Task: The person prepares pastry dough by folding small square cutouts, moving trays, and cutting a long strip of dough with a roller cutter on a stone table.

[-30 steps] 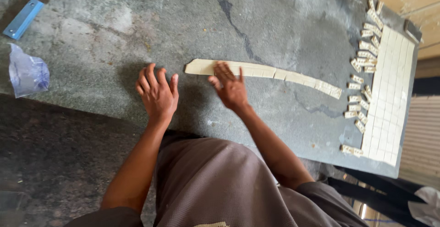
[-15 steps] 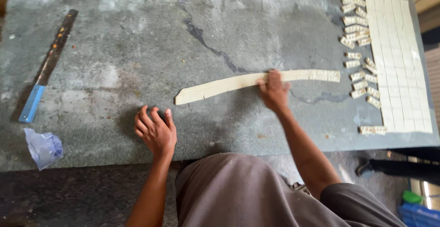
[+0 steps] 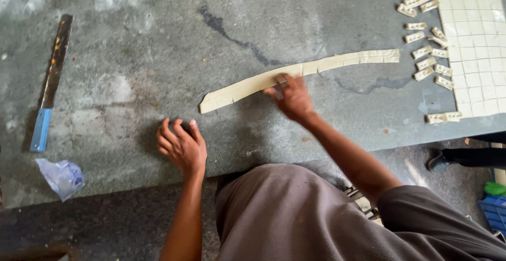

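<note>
The worktop is grey, rough stone with dark cracks. A flat pale sheet cut into squares lies at its right end. A long, thin, pale strip curves across the middle. The right hand presses flat on it, fingers spread. The left hand rests curled on bare stone, holding nothing. Small cut bits lie beside the sheet.

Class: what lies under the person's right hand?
The right hand rests on the long pale strip, which lies on the grey slab. The part beneath the hand is hidden.
</note>
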